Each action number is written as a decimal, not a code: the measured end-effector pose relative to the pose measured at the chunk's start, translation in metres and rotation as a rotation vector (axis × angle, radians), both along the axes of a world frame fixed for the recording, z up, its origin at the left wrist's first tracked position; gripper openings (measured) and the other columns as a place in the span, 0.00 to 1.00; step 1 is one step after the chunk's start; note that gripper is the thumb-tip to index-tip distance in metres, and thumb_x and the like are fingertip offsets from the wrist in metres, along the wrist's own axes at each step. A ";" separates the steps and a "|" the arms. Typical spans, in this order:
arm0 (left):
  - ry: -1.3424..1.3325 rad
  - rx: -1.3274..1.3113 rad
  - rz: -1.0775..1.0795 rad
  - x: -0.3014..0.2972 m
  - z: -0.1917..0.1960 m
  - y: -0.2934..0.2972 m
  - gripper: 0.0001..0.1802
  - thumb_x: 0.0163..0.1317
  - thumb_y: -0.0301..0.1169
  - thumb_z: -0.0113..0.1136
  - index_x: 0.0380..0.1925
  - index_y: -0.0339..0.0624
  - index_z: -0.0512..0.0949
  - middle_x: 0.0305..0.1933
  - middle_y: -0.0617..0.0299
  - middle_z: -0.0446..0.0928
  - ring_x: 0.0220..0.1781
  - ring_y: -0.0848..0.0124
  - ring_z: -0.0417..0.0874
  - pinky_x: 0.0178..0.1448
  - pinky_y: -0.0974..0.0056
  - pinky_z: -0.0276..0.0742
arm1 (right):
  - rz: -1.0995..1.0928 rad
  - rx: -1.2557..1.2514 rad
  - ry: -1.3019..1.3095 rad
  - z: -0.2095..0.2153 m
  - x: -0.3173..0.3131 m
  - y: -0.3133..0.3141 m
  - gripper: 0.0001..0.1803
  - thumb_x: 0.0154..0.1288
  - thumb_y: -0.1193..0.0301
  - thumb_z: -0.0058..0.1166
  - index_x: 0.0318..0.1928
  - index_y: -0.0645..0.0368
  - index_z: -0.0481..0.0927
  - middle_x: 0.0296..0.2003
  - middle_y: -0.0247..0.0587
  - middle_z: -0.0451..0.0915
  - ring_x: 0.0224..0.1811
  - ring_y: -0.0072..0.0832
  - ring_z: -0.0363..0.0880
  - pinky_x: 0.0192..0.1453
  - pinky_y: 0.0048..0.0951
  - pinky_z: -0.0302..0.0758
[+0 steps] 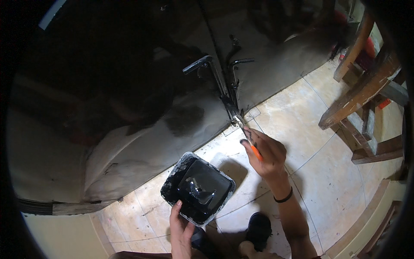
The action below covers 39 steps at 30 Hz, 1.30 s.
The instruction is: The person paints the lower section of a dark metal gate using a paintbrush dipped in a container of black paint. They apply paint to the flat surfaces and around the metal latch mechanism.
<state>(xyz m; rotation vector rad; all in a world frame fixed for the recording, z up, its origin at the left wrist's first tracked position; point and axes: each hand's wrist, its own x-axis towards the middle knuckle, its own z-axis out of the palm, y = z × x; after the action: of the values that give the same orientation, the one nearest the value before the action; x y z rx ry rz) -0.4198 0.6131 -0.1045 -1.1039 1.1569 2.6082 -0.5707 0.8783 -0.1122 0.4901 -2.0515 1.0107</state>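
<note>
Left hand: the left hand (181,231) was closed on the near rim of a squarish, paint-crusted tub (174,177).
Tub: it sat tilted above the beige tiled floor (297,108), holding glossy black paint (207,179).
Right hand: the right hand (267,151) was clamped around an orange-handled brush with a metal ferrule (238,121).
Brush: its head was at the lower edge of the dark, glossy door (129,112), below black L-shaped metal bolts (198,64); contact was hard to tell.
</note>
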 end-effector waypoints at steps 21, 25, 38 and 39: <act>0.004 -0.043 0.000 -0.002 0.000 0.005 0.32 0.62 0.43 0.67 0.64 0.41 0.73 0.63 0.54 0.78 0.64 0.55 0.79 0.70 0.49 0.74 | -0.147 0.053 0.120 0.017 -0.013 0.015 0.24 0.62 0.70 0.71 0.56 0.63 0.78 0.44 0.47 0.87 0.39 0.37 0.89 0.38 0.31 0.85; 0.012 -0.030 0.002 -0.002 0.002 0.007 0.32 0.63 0.43 0.66 0.64 0.41 0.73 0.63 0.54 0.78 0.63 0.56 0.79 0.70 0.49 0.74 | -0.259 -0.121 0.038 0.040 -0.011 0.017 0.13 0.74 0.69 0.57 0.48 0.68 0.83 0.32 0.44 0.89 0.38 0.34 0.91 0.39 0.27 0.83; -0.003 -0.040 -0.015 -0.002 0.001 0.007 0.33 0.64 0.44 0.65 0.65 0.40 0.72 0.64 0.53 0.78 0.64 0.55 0.79 0.71 0.49 0.74 | -0.332 -0.031 0.037 0.018 -0.024 0.013 0.15 0.67 0.68 0.65 0.52 0.59 0.84 0.46 0.48 0.88 0.37 0.39 0.91 0.33 0.29 0.84; 0.003 -0.044 -0.013 -0.002 0.001 0.007 0.33 0.64 0.44 0.66 0.65 0.40 0.72 0.64 0.53 0.77 0.65 0.55 0.79 0.71 0.48 0.74 | -0.288 -0.099 -0.028 0.020 -0.017 0.010 0.13 0.66 0.69 0.66 0.49 0.59 0.85 0.45 0.48 0.88 0.37 0.38 0.91 0.32 0.28 0.84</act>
<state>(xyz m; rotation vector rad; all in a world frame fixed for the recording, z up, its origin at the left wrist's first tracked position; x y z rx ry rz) -0.4221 0.6200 -0.1031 -1.0969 1.2237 2.5878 -0.5881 0.8878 -0.0925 0.1237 -2.0146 0.9418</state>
